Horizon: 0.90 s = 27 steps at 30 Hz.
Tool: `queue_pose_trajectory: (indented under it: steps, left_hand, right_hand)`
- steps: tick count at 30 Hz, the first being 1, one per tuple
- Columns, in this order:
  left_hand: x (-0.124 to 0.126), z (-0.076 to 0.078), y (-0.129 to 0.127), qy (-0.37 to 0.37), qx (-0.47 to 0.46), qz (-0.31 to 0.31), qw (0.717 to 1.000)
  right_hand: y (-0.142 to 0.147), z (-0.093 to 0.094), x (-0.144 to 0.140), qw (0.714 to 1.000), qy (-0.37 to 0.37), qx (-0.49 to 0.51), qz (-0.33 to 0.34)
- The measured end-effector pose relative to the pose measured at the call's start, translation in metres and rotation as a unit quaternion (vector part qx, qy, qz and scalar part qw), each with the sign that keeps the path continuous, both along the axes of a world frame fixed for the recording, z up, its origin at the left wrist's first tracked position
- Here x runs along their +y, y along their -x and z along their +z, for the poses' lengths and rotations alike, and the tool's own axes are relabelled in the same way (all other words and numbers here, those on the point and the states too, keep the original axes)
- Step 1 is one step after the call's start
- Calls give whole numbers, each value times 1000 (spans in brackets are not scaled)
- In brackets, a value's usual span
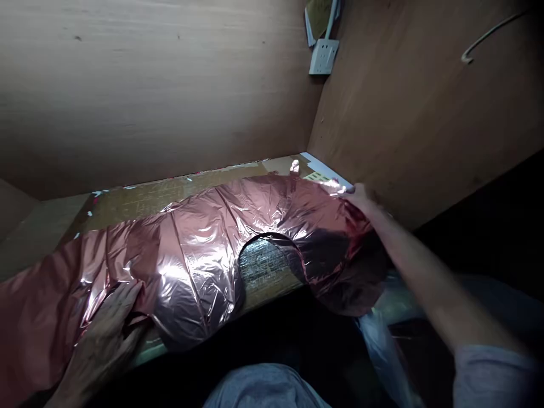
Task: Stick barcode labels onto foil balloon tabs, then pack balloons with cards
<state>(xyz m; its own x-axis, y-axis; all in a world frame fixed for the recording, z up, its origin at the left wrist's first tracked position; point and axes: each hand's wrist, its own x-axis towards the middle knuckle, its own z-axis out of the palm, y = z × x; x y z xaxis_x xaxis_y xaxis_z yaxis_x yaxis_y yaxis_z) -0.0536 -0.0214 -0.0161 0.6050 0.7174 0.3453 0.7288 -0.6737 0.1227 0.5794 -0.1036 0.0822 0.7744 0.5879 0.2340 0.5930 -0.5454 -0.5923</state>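
Pressing: L hand point(111, 317) flat, fingers spread, on foil balloon point(199, 249) | R hand point(359, 195) pinching its far edge

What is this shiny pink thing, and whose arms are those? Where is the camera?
There is no machine here, just a person using two bare hands. The camera sits on the person's head and looks down, so you see what they see.

The shiny pink thing is a flat, crinkly foil balloon with no air in it. It is curved, with a rounded gap on its near side. It lies on a wooden table tucked into a corner between wooden walls.

The left hand lies flat, pressing on the foil near the table's front edge. The right hand reaches to the far end and seems to pinch the foil's edge there, close to the wall.

A white wall socket is up in the corner.
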Motion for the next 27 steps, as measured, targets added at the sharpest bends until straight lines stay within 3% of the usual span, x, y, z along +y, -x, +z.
queue_pose_trajectory:
  steps: [2, 4, 5, 7, 8, 11, 13, 19, 21, 23, 25, 27]
  left_hand:
    - [8, -13, -4, 9, -49, 27, 998]
    - [5, -14, -8, 10, -66, 26, 997]
    - [0, -11, -11, 2, -60, 14, 998]
    - [-16, -2, -22, -17, -33, -29, 999]
    - [-26, 4, -29, -23, -14, -59, 998]
    - [-51, 14, -60, -17, 34, -147, 988]
    - [-60, 14, -79, 2, 54, -156, 986]
    - [-61, -3, -96, 14, 68, -155, 985]
    - [-60, -8, -94, 23, 69, -161, 984]
    - [-58, -10, -92, 44, 65, -168, 983]
    - [-55, -6, -91, 73, 43, -173, 981]
    - [-51, 3, -93, 103, -16, -169, 980]
  right_hand:
    - [34, -19, -11, 998, -6, -51, 21]
    - [79, -42, -33, 984, -24, -103, 143]
    - [102, -54, -48, 960, -34, -131, 244]
    - [145, -77, -79, 886, 3, -180, 428]
    - [161, -87, -93, 864, 22, -211, 458]
    - [184, -113, -121, 842, 38, -302, 445]
    - [184, -123, -125, 830, 19, -355, 429]
    - [178, -118, -114, 774, -72, -450, 439]
    - [180, -110, -115, 771, -98, -442, 449]
    - [182, -101, -115, 787, -95, -399, 461]
    - [184, -89, -113, 834, -72, -324, 440]
    - [187, -75, -109, 898, -78, -232, 366]
